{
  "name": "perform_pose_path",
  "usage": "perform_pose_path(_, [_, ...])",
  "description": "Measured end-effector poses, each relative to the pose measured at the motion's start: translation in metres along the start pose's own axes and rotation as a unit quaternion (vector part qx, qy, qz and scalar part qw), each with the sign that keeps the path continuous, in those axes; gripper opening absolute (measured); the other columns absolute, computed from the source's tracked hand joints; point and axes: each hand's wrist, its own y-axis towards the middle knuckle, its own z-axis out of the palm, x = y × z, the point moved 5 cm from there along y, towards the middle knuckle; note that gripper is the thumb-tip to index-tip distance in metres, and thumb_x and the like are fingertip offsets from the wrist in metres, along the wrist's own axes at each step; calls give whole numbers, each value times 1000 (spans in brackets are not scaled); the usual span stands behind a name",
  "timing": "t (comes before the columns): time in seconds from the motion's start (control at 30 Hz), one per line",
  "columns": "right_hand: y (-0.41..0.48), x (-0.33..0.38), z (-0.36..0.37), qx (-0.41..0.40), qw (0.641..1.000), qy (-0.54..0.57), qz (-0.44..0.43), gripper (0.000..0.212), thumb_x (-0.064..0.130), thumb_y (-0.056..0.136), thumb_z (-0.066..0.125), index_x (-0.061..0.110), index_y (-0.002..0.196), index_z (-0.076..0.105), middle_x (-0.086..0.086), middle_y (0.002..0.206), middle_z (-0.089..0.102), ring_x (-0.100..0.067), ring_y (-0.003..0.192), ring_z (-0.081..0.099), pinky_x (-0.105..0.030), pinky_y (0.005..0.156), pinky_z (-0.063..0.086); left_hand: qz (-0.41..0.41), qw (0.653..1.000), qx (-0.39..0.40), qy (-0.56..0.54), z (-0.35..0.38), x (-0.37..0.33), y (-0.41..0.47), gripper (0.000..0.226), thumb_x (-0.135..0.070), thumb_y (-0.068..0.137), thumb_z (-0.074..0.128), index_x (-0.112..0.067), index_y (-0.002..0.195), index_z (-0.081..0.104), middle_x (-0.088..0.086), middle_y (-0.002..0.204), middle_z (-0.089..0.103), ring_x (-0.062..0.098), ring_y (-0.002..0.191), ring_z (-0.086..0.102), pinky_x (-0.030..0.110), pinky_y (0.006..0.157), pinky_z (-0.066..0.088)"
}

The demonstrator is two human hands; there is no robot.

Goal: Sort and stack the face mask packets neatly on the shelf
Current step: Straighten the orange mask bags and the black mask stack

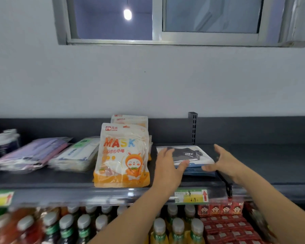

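Mask packets (192, 154) lie in a flat stack on the shelf (42, 178), near its front edge, just right of the upright orange pouch (121, 155). I see my left hand (167, 166) and right hand (225, 162) open, fingers straight, flanking the stack with the thumbs touching it.

The left hand (166, 164) covers the left end of the stack of dark mask packets (188, 155), and the right hand (225, 162) hides its right edge. How many packets lie in it cannot be told. The orange MASK packet (121, 155) hides all but the tops of the rear packets (130, 118). Further left, the purple packets (30, 154) and white packets (76, 155) are blurred and their print is unreadable. The bottles (65, 226) below are smeared and cut off by the bottom edge. The writing on the price tag (191, 195) is unclear.
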Motion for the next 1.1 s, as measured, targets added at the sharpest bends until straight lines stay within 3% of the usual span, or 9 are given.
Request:
perform_pose_path(0.2, [-26,47,14,-85,987,14,-132,72,13,78,75,18,140,40,-1,146,41,-21,132,41,-40,106,35,171,983,-24,61,-32,-23,-44,48,-48,88,48,-21,127,57,-3,141,45,10,132,35,18,108,21])
perform_pose_path(0.3, [-43,70,45,-123,976,26,-176,52,12,83,69,19,132,51,0,134,53,-18,121,50,-40,102,42,168,982,-57,65,-63,-7,-54,45,-49,87,44,-21,118,63,-3,132,54,8,123,42,14,103,25])
perform_pose_path(0.37, [-59,84,72,-128,969,27,-209,45,12,86,66,20,129,53,3,124,55,-13,114,52,-32,97,42,142,984,-86,61,-90,10,-59,44,-48,87,45,-21,116,65,-5,128,56,7,121,44,14,101,28])
perform_pose_path(0.53, [-93,115,148,-63,954,44,-290,42,12,86,65,24,125,54,9,121,55,-4,110,52,-12,87,39,66,984,-138,97,-155,66,-72,35,-46,89,52,-25,114,65,-12,127,55,3,119,43,6,98,24])
perform_pose_path(0.67, [-104,133,201,9,954,71,-291,42,13,85,66,35,119,53,15,118,54,-1,111,53,-16,91,42,21,981,-169,98,-200,106,-79,24,-29,89,62,-24,112,65,-14,116,60,0,110,48,8,96,32])
perform_pose_path(0.8, [-105,143,230,-14,948,56,-312,49,17,87,66,52,113,43,36,117,42,7,115,45,-12,96,35,-20,983,-172,66,-231,139,-77,28,-25,89,62,-23,117,62,-14,111,60,1,105,51,14,90,39])
perform_pose_path(0.93, [-86,140,217,-133,952,59,-270,53,13,87,63,38,128,40,20,128,37,-6,123,41,-26,101,38,-59,992,-113,-19,-234,155,-60,43,-26,89,62,-20,130,51,-13,121,55,7,113,54,25,99,42])
perform_pose_path(1.03, [-68,138,196,-177,962,90,-187,62,19,89,62,28,143,31,9,144,35,-15,131,39,-32,103,37,-78,990,-56,-105,-223,151,-41,53,-29,89,61,-21,138,42,-11,134,50,3,122,47,20,99,38])
perform_pose_path(1.1, [-52,134,187,-163,971,135,-107,68,25,90,61,25,147,25,4,151,31,-17,135,35,-32,100,35,-93,984,-19,-153,-213,145,-28,45,-30,90,60,-33,131,41,-21,128,47,-5,118,45,10,93,35])
